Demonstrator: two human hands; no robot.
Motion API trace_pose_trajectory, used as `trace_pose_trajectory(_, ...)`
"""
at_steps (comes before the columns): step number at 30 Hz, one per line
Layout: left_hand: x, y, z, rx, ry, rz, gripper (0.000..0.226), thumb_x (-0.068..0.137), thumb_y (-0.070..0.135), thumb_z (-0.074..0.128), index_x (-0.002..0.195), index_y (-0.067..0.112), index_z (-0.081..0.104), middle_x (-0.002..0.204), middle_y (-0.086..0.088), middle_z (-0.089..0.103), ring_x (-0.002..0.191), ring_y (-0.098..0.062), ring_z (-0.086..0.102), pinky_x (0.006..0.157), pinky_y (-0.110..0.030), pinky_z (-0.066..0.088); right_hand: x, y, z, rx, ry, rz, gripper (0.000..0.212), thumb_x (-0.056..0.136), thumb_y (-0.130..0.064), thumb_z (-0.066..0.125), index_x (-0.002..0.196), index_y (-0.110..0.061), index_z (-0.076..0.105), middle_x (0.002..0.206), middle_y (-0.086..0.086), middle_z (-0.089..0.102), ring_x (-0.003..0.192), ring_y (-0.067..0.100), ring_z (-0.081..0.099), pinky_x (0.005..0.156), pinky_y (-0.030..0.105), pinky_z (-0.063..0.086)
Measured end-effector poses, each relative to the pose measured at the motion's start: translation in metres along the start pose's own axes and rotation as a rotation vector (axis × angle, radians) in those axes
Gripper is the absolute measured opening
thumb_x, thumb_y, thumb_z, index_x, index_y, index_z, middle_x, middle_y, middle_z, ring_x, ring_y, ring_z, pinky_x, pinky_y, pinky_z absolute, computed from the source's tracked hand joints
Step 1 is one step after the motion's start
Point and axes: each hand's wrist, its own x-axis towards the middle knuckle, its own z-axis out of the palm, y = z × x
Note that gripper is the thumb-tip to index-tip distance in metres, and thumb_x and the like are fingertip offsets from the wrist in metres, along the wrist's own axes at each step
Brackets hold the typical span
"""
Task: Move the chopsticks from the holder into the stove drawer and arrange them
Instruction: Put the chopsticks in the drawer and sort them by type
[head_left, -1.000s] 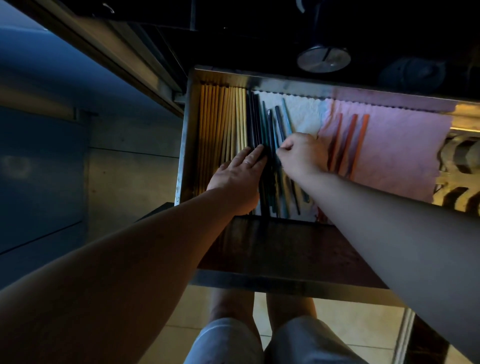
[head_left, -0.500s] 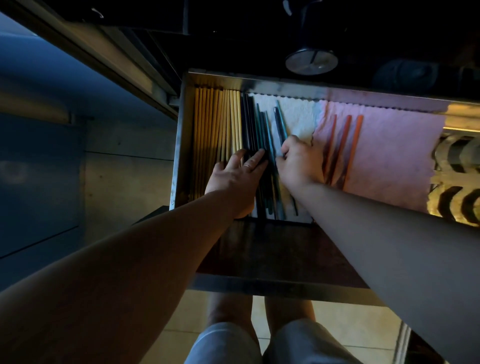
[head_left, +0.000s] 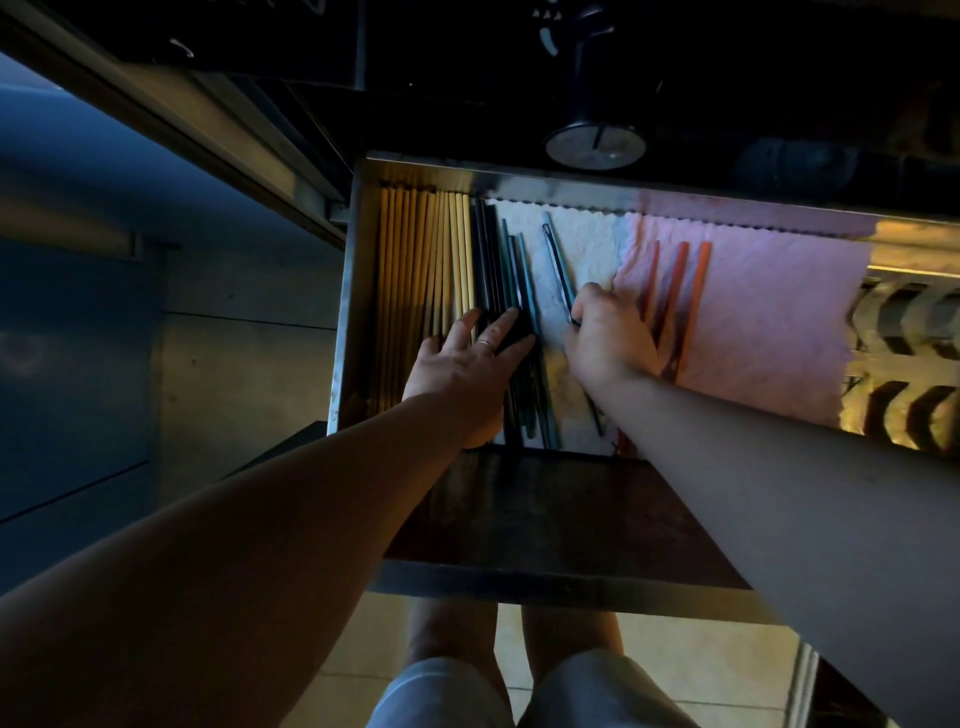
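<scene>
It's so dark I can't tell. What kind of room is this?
Probably a home kitchen: a metal drawer lined with paper holds sorted chopsticks, and there is a tiled floor below.

No readable text anywhere.

Pink cloth, white towel, tiled floor

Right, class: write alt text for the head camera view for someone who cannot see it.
In an open drawer, the left hand presses flat on dark chopsticks beside a row of wooden chopsticks, while the right hand pinches a lone chopstick near three orange chopsticks.
</scene>
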Motion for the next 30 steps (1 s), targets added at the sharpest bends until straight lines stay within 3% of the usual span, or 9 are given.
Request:
trace_pose_trajectory(4, 0.0, 0.0, 0.0, -0.011, -0.007, -0.002, 0.088, 0.093, 0.023, 0.059, 0.154, 0.045, -0.001, 0.162, 0.011, -0.021, 0.15, -0.03, -0.011, 0.114, -0.059, 0.018, 0.001, 0.0, -0.004, -0.061, -0.013, -0.012, 0.018, 0.091, -0.009, 0.053, 0.105, -0.015, 0.063, 0.107, 0.009, 0.064, 0.1, 0.03, 0.062, 0.069, 0.029, 0.035)
trace_pose_trajectory(11, 0.0, 0.0, -0.001, -0.035, -0.015, -0.001, 0.088, 0.093, 0.023, 0.058, 0.155, 0.043, -0.001, 0.162, 0.012, -0.022, 0.15, -0.028, -0.013, 0.115, -0.059, 0.016, 0.007, -0.009, 0.0, -0.07, -0.05, 0.028, 0.017, 0.089, -0.019, 0.058, 0.1, -0.012, 0.069, 0.104, 0.011, 0.066, 0.098, 0.032, 0.064, 0.076, 0.034, 0.052)
trace_pose_trajectory(18, 0.001, -0.001, 0.002, -0.052, 0.001, -0.008, 0.085, 0.095, 0.022, 0.054, 0.155, 0.039, -0.003, 0.161, 0.016, -0.022, 0.15, -0.026, -0.012, 0.114, -0.059, 0.016, 0.008, -0.019, -0.005, 0.11, -0.115, 0.1, 0.031, 0.076, -0.037, 0.063, 0.083, -0.008, 0.072, 0.079, 0.011, 0.071, 0.08, 0.027, 0.069, 0.073, 0.028, 0.056)
trace_pose_trajectory(23, 0.002, -0.003, 0.003, -0.07, 0.022, -0.01, 0.08, 0.095, 0.023, 0.051, 0.156, 0.036, 0.001, 0.161, 0.018, -0.019, 0.15, -0.022, -0.011, 0.114, -0.057, 0.017, 0.004, -0.022, -0.003, 0.102, -0.209, 0.069, 0.023, 0.082, -0.034, 0.065, 0.086, -0.014, 0.076, 0.086, 0.006, 0.073, 0.088, 0.025, 0.068, 0.073, 0.023, 0.045)
trace_pose_trajectory(26, 0.002, -0.003, 0.003, -0.082, 0.015, -0.012, 0.08, 0.096, 0.024, 0.051, 0.156, 0.036, 0.001, 0.161, 0.019, -0.018, 0.15, -0.021, -0.011, 0.115, -0.057, 0.016, 0.001, -0.02, -0.003, 0.13, -0.201, 0.055, 0.023, 0.083, -0.036, 0.068, 0.078, -0.015, 0.073, 0.079, 0.005, 0.072, 0.083, 0.023, 0.068, 0.065, 0.022, 0.035)
trace_pose_trajectory(30, 0.002, -0.003, 0.004, -0.085, 0.031, -0.009, 0.079, 0.097, 0.024, 0.051, 0.156, 0.035, 0.0, 0.162, 0.018, -0.017, 0.15, -0.022, -0.011, 0.115, -0.058, 0.016, 0.002, -0.019, 0.001, 0.203, -0.197, 0.047, 0.017, 0.082, -0.033, 0.072, 0.073, -0.019, 0.069, 0.077, 0.005, 0.072, 0.075, 0.02, 0.066, 0.063, 0.021, 0.037)
